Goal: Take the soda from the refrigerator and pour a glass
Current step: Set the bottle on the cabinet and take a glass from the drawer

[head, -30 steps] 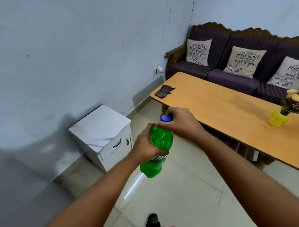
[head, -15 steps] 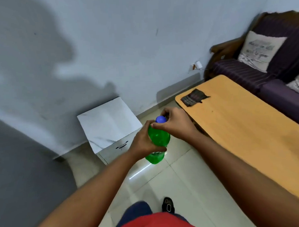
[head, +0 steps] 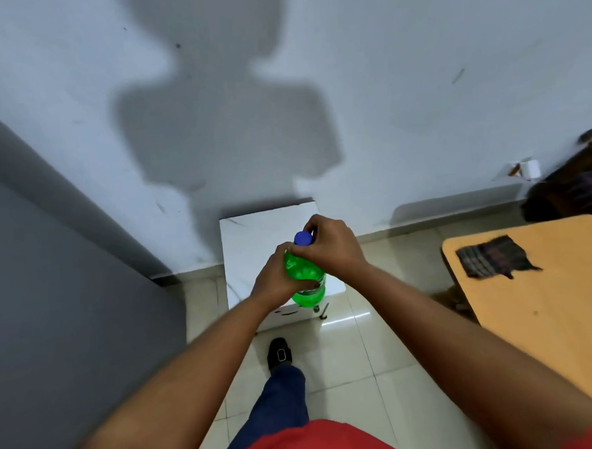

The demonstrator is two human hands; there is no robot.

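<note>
A green soda bottle (head: 305, 275) with a blue cap (head: 303, 238) is held in front of me, above a small white cabinet. My left hand (head: 277, 276) wraps around the bottle's body from the left. My right hand (head: 331, 248) closes over the neck and shoulder, fingers at the cap. The cap sits on the bottle. No glass is in view.
The white drawer cabinet (head: 254, 239) stands against the pale wall. A grey surface (head: 54, 302) fills the left. A wooden table (head: 545, 301) with a dark cloth (head: 493, 260) is at the right, a dark sofa end (head: 574, 191) behind it. My foot (head: 279, 354) is on the tiled floor.
My view has swung left: the sofa and table have slid to the right edge and the cabinet is now straight ahead. Both hands keep the same hold on the bottle.
</note>
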